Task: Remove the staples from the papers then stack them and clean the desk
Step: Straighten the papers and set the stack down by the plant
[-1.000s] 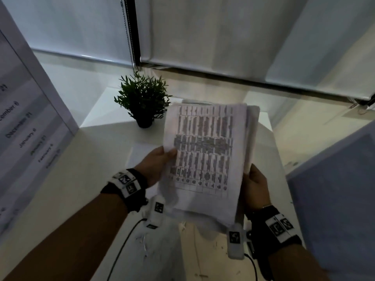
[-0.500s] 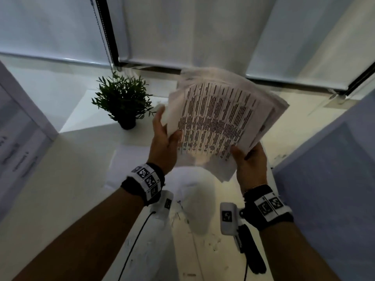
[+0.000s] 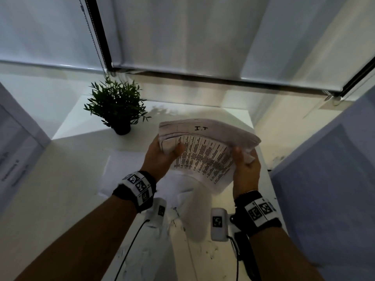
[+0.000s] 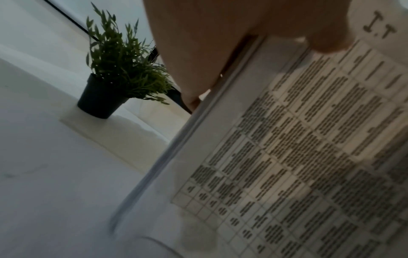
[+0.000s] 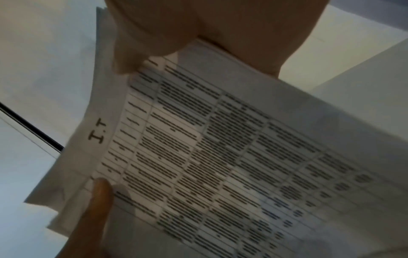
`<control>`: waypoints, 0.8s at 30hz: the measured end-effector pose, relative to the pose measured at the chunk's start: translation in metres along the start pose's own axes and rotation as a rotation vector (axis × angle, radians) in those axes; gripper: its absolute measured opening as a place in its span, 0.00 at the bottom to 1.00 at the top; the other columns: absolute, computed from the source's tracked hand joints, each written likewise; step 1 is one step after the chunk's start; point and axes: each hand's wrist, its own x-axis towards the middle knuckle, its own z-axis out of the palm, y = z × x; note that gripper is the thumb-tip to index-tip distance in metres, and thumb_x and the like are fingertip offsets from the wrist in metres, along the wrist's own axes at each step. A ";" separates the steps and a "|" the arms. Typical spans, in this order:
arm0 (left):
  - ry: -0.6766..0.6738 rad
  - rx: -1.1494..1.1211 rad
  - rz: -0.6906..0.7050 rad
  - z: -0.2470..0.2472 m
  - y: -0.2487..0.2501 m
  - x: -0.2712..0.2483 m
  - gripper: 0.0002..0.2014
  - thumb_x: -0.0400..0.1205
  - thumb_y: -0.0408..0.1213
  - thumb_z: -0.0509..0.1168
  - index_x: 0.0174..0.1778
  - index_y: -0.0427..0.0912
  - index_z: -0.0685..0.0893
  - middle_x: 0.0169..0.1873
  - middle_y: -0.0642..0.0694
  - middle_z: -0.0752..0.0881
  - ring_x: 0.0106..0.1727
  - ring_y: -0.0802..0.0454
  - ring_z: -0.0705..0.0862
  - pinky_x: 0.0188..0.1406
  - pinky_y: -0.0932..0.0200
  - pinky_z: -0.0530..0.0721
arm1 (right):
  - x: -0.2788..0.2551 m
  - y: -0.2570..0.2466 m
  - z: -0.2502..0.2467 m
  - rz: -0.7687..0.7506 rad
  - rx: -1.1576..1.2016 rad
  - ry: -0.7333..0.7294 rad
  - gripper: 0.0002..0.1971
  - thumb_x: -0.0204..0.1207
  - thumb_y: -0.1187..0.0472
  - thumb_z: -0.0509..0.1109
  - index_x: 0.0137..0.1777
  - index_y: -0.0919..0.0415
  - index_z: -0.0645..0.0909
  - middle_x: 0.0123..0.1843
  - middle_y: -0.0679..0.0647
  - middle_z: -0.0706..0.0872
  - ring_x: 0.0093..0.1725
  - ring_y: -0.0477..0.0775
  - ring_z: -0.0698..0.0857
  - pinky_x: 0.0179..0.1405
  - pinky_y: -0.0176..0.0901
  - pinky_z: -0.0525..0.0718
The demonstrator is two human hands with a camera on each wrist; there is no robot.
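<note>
A thick stack of printed papers [image 3: 205, 153] hangs in the air above the white desk [image 3: 60, 179], its top sheet a table of text with "I.T" written near the far edge. My left hand [image 3: 162, 157] grips its left corner, thumb on top. My right hand [image 3: 245, 167] grips the right edge, thumb on the top sheet. The left wrist view shows the stack [image 4: 298, 157] edge-on under my thumb. In the right wrist view the papers [image 5: 220, 157] fill the frame. Small dark staples [image 3: 211, 254] lie scattered on the desk near me.
A potted green plant [image 3: 117, 106] stands at the desk's back left, also in the left wrist view as a plant [image 4: 114, 73]. A white sheet [image 3: 119, 175] lies flat on the desk beneath my hands. Window blinds [image 3: 182, 37] hang behind. Grey panels [image 3: 328, 189] flank the desk.
The stack has turned from upright facing me to nearly level and tilted away, and both hands have carried it forward and lower over the desk.
</note>
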 end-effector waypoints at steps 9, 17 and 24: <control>-0.038 0.009 -0.084 0.002 -0.019 -0.004 0.18 0.84 0.41 0.64 0.69 0.42 0.74 0.59 0.47 0.86 0.55 0.59 0.86 0.50 0.65 0.86 | -0.003 0.008 0.002 -0.078 -0.050 -0.024 0.12 0.78 0.47 0.64 0.56 0.50 0.77 0.48 0.45 0.84 0.47 0.45 0.84 0.46 0.44 0.84; 0.085 0.192 -0.070 0.016 -0.008 0.015 0.13 0.86 0.42 0.61 0.61 0.38 0.77 0.49 0.47 0.87 0.47 0.48 0.87 0.42 0.57 0.89 | -0.007 0.053 -0.012 0.084 -0.393 -0.144 0.19 0.80 0.64 0.67 0.71 0.58 0.72 0.62 0.52 0.83 0.61 0.52 0.82 0.58 0.42 0.82; 0.146 0.035 -0.125 -0.021 0.018 0.043 0.14 0.83 0.41 0.65 0.62 0.38 0.82 0.53 0.42 0.90 0.50 0.47 0.91 0.43 0.42 0.92 | -0.009 0.037 0.002 0.029 -0.380 -0.134 0.04 0.82 0.64 0.65 0.55 0.59 0.74 0.49 0.55 0.84 0.47 0.49 0.84 0.43 0.42 0.83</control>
